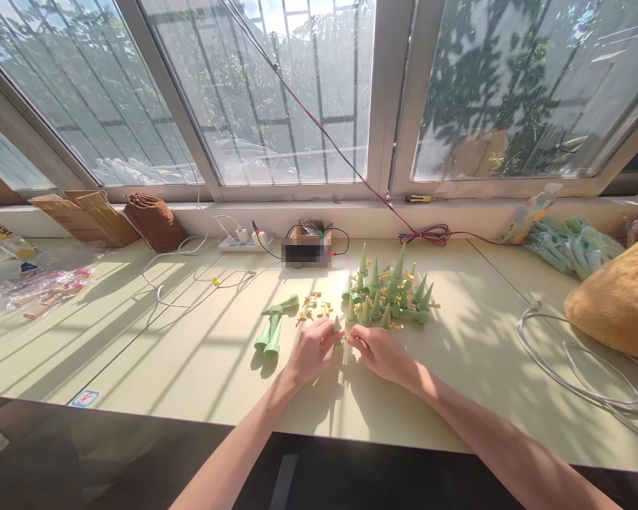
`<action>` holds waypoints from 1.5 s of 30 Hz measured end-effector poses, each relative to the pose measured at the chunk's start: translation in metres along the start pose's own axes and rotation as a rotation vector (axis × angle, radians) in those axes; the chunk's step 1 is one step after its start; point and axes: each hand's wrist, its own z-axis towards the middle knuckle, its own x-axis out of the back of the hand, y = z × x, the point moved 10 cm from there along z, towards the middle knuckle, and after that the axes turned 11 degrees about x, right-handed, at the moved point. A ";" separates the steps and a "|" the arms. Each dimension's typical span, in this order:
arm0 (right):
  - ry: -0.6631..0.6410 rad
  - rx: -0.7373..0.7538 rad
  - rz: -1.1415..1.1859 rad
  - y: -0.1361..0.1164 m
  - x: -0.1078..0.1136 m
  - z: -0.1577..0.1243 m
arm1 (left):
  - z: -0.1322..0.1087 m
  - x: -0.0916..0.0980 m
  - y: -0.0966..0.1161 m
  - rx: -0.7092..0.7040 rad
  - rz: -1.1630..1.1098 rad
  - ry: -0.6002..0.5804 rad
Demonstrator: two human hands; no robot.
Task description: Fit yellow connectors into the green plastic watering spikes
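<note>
My left hand point(311, 350) and my right hand point(380, 352) meet over the pale table point(191, 354), fingers curled. The left hand pinches a green cone point(337, 328) whose tip shows between the hands. The right hand's fingertips pinch a small yellow piece point(352, 338) right beside that cone. Just beyond the hands stands a cluster of upright green cones point(388, 290) mixed with small yellow pieces point(315, 306). A few green cones point(271, 333) lie flat to the left of my left hand.
A power strip point(242, 243) and a small box with wires point(308, 248) sit by the window sill. White cables point(579, 368) and a tan cushion point(617, 304) lie at right. Brown bags point(154, 221) and a plastic bag point(37, 287) are at left. Bagged green parts point(568, 244) rest far right.
</note>
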 end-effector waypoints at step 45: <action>-0.005 -0.079 -0.086 0.012 -0.001 0.002 | 0.000 0.003 -0.005 0.022 0.032 0.021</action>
